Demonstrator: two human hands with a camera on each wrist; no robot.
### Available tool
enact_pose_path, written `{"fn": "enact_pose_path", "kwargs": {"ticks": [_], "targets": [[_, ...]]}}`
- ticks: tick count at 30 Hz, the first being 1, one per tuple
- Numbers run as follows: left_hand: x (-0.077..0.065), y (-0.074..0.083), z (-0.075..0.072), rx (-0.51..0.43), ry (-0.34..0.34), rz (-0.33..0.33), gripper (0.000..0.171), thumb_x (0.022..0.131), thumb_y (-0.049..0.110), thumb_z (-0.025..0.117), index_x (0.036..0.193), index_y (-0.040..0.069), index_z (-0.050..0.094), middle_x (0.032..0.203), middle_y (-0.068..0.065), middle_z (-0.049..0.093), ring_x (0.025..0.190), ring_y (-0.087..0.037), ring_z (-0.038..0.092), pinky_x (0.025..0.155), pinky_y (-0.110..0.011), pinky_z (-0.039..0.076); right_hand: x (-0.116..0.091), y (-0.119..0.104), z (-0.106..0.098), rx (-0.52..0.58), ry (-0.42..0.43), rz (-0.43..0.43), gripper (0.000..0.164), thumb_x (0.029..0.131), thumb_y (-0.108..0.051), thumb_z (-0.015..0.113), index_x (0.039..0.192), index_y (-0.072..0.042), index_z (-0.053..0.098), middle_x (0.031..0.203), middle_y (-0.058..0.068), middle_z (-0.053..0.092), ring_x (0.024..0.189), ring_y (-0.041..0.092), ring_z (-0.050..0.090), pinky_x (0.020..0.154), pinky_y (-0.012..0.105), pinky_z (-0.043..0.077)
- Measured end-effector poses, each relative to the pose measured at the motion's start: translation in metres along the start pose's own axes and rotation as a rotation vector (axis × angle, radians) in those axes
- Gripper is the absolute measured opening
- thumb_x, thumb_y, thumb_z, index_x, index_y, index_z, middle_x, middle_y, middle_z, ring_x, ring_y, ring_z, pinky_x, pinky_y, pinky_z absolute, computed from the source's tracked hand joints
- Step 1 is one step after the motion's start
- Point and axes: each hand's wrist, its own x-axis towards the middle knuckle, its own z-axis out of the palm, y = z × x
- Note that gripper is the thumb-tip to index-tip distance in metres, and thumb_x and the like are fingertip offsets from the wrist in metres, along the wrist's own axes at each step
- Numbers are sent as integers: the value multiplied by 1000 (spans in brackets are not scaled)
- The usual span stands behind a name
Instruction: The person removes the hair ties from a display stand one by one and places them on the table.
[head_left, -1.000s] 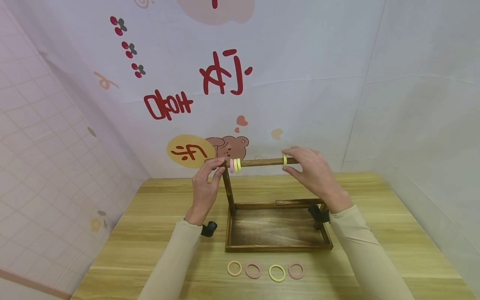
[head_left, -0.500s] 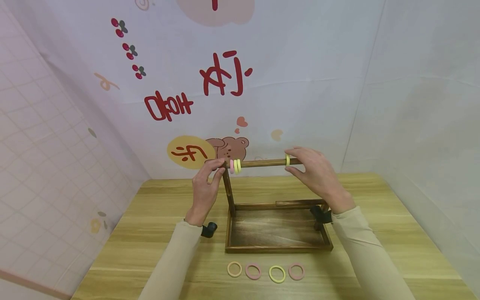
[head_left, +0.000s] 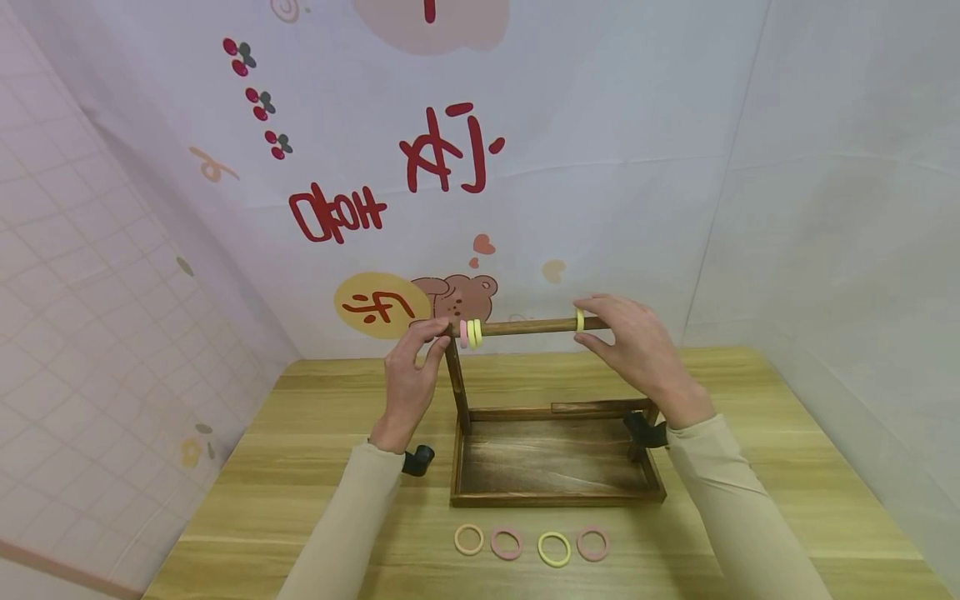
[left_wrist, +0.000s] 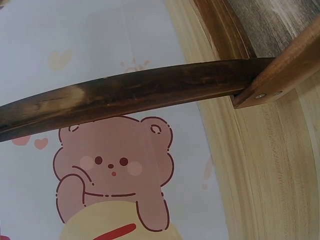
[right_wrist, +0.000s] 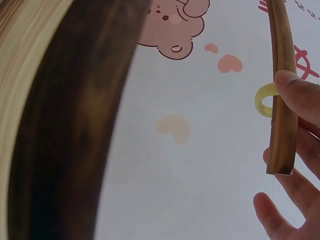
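In the head view, my right hand pinches a yellow ring between thumb and fingers. That ring is around the wooden bar, near its free right end; the right wrist view shows the same yellow ring and the bar's cut end just past it. My left hand grips the bar's left end, where it meets the upright post. Close beside those fingers, a pink ring and two yellow rings sit together on the bar. The left wrist view shows no hand.
Below the bar, the stand's shallow wooden tray rests on the table. In front of it lie an orange ring, a pink ring, a yellow ring and another pink ring. A printed cloth hangs behind.
My right hand has slid the yellow ring a little to the right along the bar, closer to its free end. The left hand and the other rings have stayed put.
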Motion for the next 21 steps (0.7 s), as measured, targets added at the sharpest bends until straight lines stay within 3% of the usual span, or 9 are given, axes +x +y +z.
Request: {"fn": "enact_pose_path", "kwargs": {"ticks": [11, 21], "targets": [[-1, 1, -1, -9, 0, -13, 24, 92, -3, 75, 116, 1, 74, 118, -11, 74, 105, -28, 72, 94, -23, 55, -4, 3, -2, -7, -23, 24, 51, 86, -13, 86, 132, -2, 68, 127, 18, 71, 125, 40, 60, 103, 63, 46], [-1, -1, 0, -14, 3, -4, 23, 93, -4, 73, 115, 2, 75, 118, -10, 74, 105, -27, 72, 92, -28, 57, -7, 5, -2, 2, -10, 15, 50, 84, -12, 87, 130, -1, 69, 125, 17, 71, 124, 39, 61, 103, 62, 47]]}}
